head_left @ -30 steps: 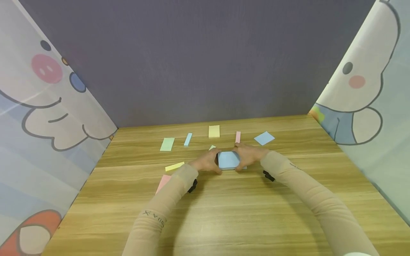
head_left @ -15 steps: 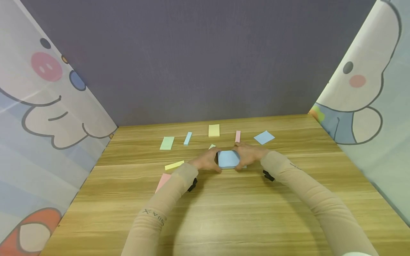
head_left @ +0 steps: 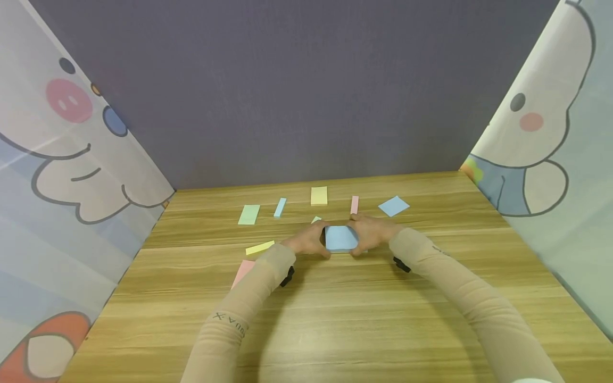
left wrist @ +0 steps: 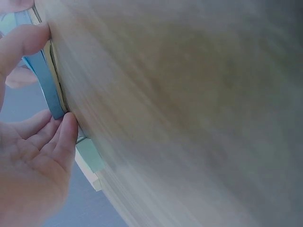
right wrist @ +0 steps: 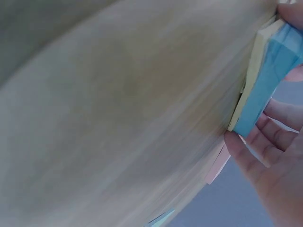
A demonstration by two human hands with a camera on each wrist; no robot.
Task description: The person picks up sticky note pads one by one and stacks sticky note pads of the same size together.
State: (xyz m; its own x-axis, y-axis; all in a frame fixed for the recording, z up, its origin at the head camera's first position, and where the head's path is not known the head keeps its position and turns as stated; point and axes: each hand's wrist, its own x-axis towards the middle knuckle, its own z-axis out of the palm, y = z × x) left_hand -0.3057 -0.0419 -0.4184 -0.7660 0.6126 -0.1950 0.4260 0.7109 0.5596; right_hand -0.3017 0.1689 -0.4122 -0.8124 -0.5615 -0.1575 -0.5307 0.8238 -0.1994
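A blue sticky note pad [head_left: 340, 239] lies on top of a yellow sticky note pad [right wrist: 248, 90] at the middle of the table. My left hand [head_left: 308, 240] grips the left side of this stack, thumb at the near side and fingers at the far side. From the right, my right hand [head_left: 371, 233] holds the opposite side in the same way. In the left wrist view the blue pad's edge bows slightly between thumb and fingers. A small corner of something light blue shows under the right hand. Behind the left hand, a green sticky note pad [head_left: 316, 219] is mostly hidden.
Toward the back of the wooden table [head_left: 335, 319] lie a green note pad [head_left: 249, 214], a light-blue strip [head_left: 280, 207], a yellow pad [head_left: 319, 196], a pink strip [head_left: 354, 205] and a blue pad [head_left: 394, 206]. A yellow strip [head_left: 260, 248] and a partly hidden pink pad [head_left: 242, 272] lie left.
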